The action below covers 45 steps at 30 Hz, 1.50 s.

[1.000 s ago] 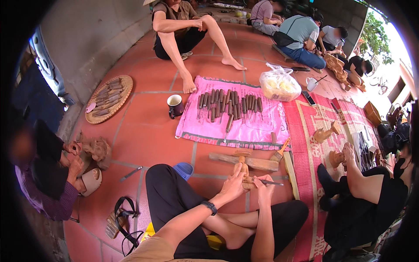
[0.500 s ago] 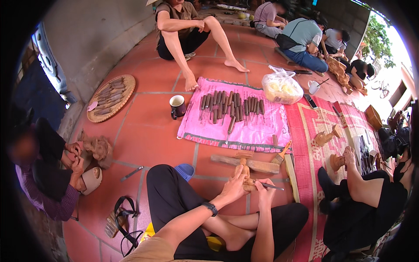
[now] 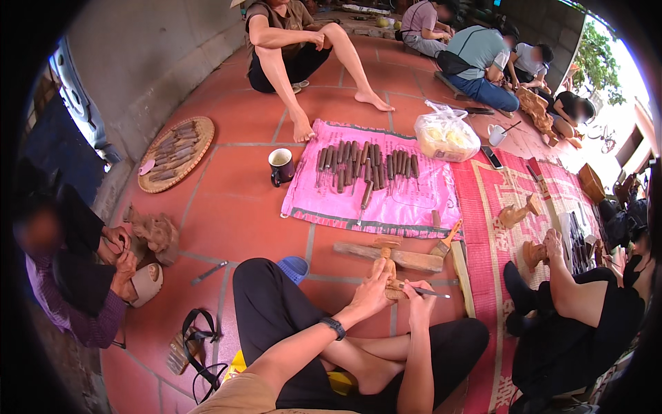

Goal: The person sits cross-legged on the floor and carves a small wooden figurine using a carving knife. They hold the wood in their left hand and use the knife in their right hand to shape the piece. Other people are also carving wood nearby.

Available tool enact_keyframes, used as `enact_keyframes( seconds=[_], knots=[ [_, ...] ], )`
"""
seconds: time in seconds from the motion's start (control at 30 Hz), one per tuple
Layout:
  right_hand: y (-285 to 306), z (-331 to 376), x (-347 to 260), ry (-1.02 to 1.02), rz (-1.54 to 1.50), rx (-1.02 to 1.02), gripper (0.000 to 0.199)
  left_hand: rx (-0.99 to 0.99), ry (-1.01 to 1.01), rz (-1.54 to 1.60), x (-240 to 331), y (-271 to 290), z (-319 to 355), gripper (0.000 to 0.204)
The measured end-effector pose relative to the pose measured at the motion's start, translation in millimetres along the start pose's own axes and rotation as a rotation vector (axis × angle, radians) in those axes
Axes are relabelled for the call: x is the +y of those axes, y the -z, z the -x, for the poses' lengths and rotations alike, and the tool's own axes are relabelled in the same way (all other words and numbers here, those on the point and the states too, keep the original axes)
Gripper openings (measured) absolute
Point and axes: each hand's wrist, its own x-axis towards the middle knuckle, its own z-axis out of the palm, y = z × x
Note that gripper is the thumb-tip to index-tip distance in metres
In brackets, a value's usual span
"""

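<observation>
My left hand [image 3: 371,291] is closed around a small carved wooden figurine [image 3: 387,254], which has a wide, flat top like a hat brim. A slim carving chisel [image 3: 434,294] is gripped in my right hand [image 3: 418,303], and it lies against the figurine's lower end. Its grey end sticks out to the right, while the end at the wood is partly hidden by my fingers. Both hands meet above my crossed legs. Just beyond them, a wooden block [image 3: 420,261] rests on the tiles with a flat brush [image 3: 445,243] beside it.
A pink sack [image 3: 303,200] bears several wood-handled chisels [image 3: 369,162]. Around it are a dark mug [image 3: 281,168], a bag of food [image 3: 447,136] and a woven tray [image 3: 201,148] of tools. People sit left, ahead and right. A red mat [image 3: 479,228] lies at the right, sandals [image 3: 200,338] at the left.
</observation>
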Motion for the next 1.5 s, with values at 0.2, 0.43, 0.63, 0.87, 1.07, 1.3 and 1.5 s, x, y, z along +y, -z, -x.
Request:
enact_keyframes(
  seconds=[0.2,0.43,0.63,0.87,1.07,1.3,1.5],
  knots=[
    [-5.3,6.4,-14.5,-0.035,-0.071,-0.008,0.004,-0.027,0.027,0.030,3.7,7.7,0.6,0.070],
    [1.5,2.2,-5.3,-0.193,-0.254,0.070,0.004,-0.003,0.011,0.030,2.6,6.3,1.1,0.070],
    [-5.4,3.8,-3.6,-0.012,-0.022,-0.027,0.003,0.017,-0.026,0.004,-1.2,1.6,0.0,0.068],
    [-0.4,5.2,-7.7,-0.127,-0.153,0.023,0.005,0.010,0.019,0.013,-0.9,1.9,1.4,0.071],
    [-10.4,6.7,-4.6,0.047,0.068,-0.063,0.007,-0.034,0.029,0.012,2.5,5.2,0.8,0.071],
    [-1.2,3.3,-2.9,-0.063,-0.106,0.038,0.008,0.000,0.010,0.033,2.2,4.7,0.6,0.071],
    [-5.8,4.8,-0.5,0.042,0.035,-0.036,0.006,-0.012,0.011,0.017,2.1,2.2,0.1,0.070]
  ],
)
